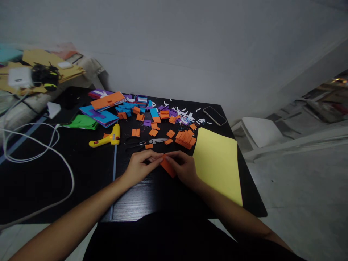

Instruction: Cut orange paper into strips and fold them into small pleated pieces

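Observation:
Between my two hands, just above the black table, is a small orange piece of paper. My left hand pinches its upper left corner with thumb and fingertips. The thumb and fingers of my right hand close on its upper right side. Beyond my hands lie black-handled scissors with the blades pointing right. Several folded orange paper pieces are scattered around them, with a denser pile of orange pieces to the right.
A yellow glue gun lies on the left, near a looping white cable. Yellow paper covers the right side of the table. Coloured paper stacks, white scraps and a phone sit at the back.

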A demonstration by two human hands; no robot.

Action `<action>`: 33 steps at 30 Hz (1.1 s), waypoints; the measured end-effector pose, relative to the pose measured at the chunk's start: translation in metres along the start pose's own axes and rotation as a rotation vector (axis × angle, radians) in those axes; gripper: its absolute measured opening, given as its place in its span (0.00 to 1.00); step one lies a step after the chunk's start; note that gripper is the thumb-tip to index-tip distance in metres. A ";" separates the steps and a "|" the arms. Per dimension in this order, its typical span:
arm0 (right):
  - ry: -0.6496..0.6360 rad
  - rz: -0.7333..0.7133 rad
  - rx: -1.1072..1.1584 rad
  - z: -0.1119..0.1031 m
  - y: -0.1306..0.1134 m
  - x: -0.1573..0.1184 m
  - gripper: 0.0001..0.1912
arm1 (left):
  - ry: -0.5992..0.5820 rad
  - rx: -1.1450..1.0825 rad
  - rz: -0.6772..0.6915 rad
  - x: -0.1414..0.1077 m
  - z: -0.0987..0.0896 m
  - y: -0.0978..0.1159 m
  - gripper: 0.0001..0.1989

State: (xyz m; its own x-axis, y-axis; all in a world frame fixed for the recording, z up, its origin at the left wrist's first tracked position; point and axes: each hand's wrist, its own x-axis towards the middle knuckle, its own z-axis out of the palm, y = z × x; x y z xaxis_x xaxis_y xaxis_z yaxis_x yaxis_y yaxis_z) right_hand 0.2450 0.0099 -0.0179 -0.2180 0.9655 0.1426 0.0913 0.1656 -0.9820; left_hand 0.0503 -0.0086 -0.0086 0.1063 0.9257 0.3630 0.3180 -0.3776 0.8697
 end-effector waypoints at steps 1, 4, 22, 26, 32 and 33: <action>0.000 0.003 0.003 0.000 0.000 0.000 0.06 | 0.003 0.009 0.010 0.000 0.000 0.000 0.06; 0.002 0.008 0.020 0.001 0.000 0.000 0.05 | 0.006 0.027 0.031 0.000 0.000 -0.001 0.06; 0.046 0.096 0.071 0.000 -0.002 0.004 0.06 | 0.004 0.045 0.127 0.001 0.000 0.000 0.10; 0.049 0.165 0.101 -0.003 -0.003 0.007 0.07 | 0.000 0.035 0.068 0.001 -0.002 -0.001 0.14; 0.026 0.195 0.146 -0.005 -0.003 0.008 0.08 | -0.044 0.045 0.099 0.001 -0.007 -0.008 0.13; 0.023 0.197 0.146 -0.005 -0.003 0.009 0.08 | -0.043 0.049 0.106 0.001 -0.007 -0.009 0.13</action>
State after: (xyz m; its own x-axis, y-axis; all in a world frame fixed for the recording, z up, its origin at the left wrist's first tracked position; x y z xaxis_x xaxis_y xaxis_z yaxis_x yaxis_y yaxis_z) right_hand 0.2473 0.0186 -0.0129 -0.1878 0.9808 -0.0522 -0.0123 -0.0555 -0.9984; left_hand 0.0411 -0.0041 -0.0140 0.1817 0.8814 0.4360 0.3480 -0.4724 0.8098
